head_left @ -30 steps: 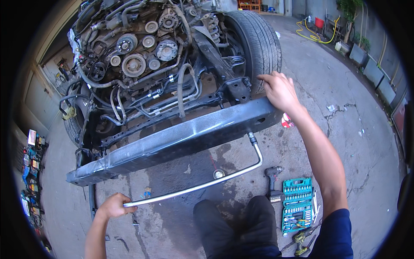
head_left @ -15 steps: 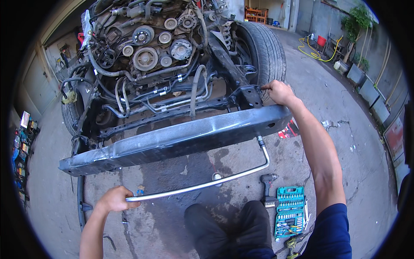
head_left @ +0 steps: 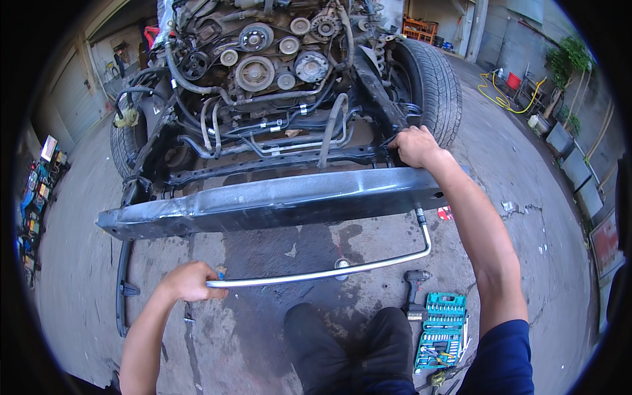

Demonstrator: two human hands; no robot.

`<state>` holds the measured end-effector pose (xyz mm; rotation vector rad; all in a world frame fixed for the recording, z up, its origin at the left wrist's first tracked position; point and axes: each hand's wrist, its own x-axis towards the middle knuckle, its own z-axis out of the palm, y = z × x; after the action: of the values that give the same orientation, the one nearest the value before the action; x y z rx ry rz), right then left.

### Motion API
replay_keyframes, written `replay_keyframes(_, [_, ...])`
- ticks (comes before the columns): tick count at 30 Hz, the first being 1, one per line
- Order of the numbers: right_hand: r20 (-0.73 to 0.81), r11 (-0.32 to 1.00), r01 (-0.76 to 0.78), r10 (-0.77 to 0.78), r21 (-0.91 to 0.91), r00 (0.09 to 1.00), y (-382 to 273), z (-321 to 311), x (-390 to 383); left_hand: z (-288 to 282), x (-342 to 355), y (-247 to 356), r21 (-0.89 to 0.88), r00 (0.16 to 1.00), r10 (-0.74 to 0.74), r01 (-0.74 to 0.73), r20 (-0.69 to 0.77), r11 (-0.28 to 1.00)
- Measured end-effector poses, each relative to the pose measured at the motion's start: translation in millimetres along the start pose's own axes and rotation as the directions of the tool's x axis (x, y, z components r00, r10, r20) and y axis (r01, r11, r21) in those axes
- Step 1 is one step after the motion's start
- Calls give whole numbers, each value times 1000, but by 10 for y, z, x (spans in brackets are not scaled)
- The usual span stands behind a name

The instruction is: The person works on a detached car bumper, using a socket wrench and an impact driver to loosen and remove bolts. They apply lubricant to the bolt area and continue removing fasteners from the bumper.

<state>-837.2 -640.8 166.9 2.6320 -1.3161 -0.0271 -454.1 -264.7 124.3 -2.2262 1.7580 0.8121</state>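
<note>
A long chrome L-shaped wrench [head_left: 316, 273] runs across in front of me, its long end in the closed grip of my left hand [head_left: 189, 282]. Its short arm ends in a dark socket [head_left: 421, 214] that meets the underside of the black bumper beam [head_left: 276, 201] near the right end; what it sits on is hidden. Behind the beam, my right hand [head_left: 419, 147] rests with curled fingers on the right frame rail end. Whatever lies beneath those fingertips is covered by the hand.
Beyond the beam is an exposed engine [head_left: 263, 62] with pulleys and hoses, beside a front tyre [head_left: 436, 89]. A cordless driver [head_left: 415, 289] and green socket set [head_left: 442, 329] lie on the floor by my legs. A small round can [head_left: 342, 265] stands beneath the wrench.
The view has shifted, so the car sits farther right. My right hand has moved left over the rail end behind the beam. My left hand keeps its hold on the wrench.
</note>
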Motion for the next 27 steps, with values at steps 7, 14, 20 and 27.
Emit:
replay_keyframes(7, [-23, 997, 47, -49, -66, 999, 40, 87, 42, -27, 23, 27, -6, 997, 0, 1, 82, 1000])
replay_keyframes(14, [-13, 999, 20, -20, 35, 1000, -79, 5, -2, -13, 9, 22, -38, 994, -7, 12, 113, 999])
replay_keyframes(20, [-95, 999, 26, -21, 48, 995, 4, 15, -12, 3, 9, 15, -55, 994, -13, 19, 109, 998])
replay_keyframes(27, [-284, 894, -397, 444, 211, 850, 712, 278, 57, 34, 14, -22, -69, 997, 11, -5, 83, 998])
